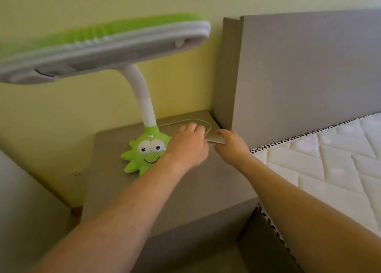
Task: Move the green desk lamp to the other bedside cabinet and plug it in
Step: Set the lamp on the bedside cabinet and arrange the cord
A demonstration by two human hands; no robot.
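1. I take the grey bedside cabinet (181, 190) as my landmark. The headboard (309, 77) stands against its right rear corner and the mattress (329, 169) runs along its right side.
2. The green desk lamp (147, 151) stands upright on the cabinet top, left of centre. Its cartoon-faced base is toward the wall and its long head hangs out over the cabinet's left edge, blurred.
3. Both forearms reach in from the cabinet's front edge toward its rear right part.
4. My left hand (188, 147) sits knuckles-up just right of the lamp base, its fingers curled down. It appears to rest on or pinch the cord (198, 121); I cannot tell whether it actually grips.
5. My right hand (232, 144) is near the cabinet's right rear corner, beside the headboard, fingers bent downward. Whether it holds anything is hidden.
6. The thin cord loops over the cabinet top behind both hands. I see no plug or socket.
7. I judge the step as handling the cord, whether gathering or routing it. The next move calls for tracing it to its plug and finding the socket.
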